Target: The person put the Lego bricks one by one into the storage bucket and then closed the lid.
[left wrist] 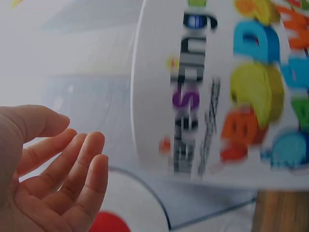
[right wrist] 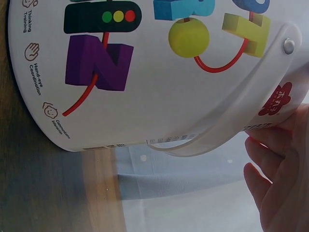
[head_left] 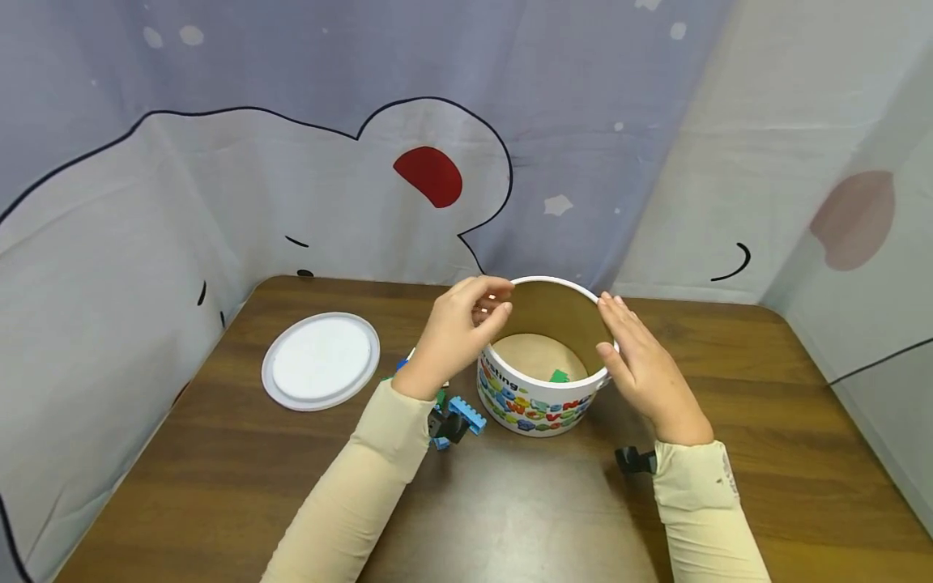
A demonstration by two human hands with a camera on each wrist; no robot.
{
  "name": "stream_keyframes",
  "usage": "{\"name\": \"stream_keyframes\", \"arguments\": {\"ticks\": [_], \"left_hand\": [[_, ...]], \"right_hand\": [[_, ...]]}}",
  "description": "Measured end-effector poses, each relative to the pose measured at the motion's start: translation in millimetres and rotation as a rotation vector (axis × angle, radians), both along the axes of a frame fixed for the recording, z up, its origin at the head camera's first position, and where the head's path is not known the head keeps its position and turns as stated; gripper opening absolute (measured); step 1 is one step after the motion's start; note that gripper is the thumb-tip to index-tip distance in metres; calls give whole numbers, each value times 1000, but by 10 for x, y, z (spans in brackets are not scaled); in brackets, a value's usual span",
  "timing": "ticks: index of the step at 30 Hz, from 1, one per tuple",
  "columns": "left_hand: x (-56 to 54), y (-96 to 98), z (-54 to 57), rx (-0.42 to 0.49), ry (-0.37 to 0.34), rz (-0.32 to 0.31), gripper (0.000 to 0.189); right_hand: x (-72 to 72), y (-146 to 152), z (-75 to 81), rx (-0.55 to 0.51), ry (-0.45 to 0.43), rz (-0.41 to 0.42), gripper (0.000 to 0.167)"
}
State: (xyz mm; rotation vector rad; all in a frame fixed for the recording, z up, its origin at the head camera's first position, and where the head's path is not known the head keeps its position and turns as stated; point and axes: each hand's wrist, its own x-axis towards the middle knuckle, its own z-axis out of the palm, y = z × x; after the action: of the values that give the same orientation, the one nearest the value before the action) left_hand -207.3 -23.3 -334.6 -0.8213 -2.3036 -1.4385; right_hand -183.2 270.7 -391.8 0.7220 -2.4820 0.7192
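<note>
A round white tub [head_left: 543, 405] printed with colourful letters stands upright on the table, its top uncovered. One small green block [head_left: 559, 376] lies on its floor. My left hand [head_left: 466, 324] is held by the tub's left rim, loosely bent and holding nothing; in the left wrist view its fingers [left wrist: 72, 179] are apart from the tub wall. Against the tub's right rim rests my right hand [head_left: 645, 368], its fingers fairly straight. The right wrist view shows the tub's white handle [right wrist: 231, 111] hanging along its side, with that hand's fingers [right wrist: 270, 162] near the rim.
A round white lid [head_left: 321, 360] lies on the table to the left. Between lid and tub sit several building blocks, among them a light blue one [head_left: 467, 414], partly hidden by my left forearm. A printed curtain [head_left: 328, 186] hangs behind the wooden table [head_left: 240, 461].
</note>
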Motion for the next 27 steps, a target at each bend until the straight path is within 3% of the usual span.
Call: {"name": "stream_keyframes", "arguments": {"ticks": [4,8,15,21,27], "left_hand": [[6,-237,-53,18,-32,60,24],[-37,-460,-221,-28,-111,148,24],[-68,-743,-530,-224,-310,280,31],[-54,-850,-713,-408,-454,317,34],[-65,-891,-828,-513,-492,334,34]], "right_hand": [[6,-1,11,2,-2,-4,64],[13,-2,11,-5,-4,-4,62],[48,2,-16,-13,-4,-6,61],[90,12,-30,-12,-13,-9,61],[98,10,-36,-18,-15,-11,60]]}}
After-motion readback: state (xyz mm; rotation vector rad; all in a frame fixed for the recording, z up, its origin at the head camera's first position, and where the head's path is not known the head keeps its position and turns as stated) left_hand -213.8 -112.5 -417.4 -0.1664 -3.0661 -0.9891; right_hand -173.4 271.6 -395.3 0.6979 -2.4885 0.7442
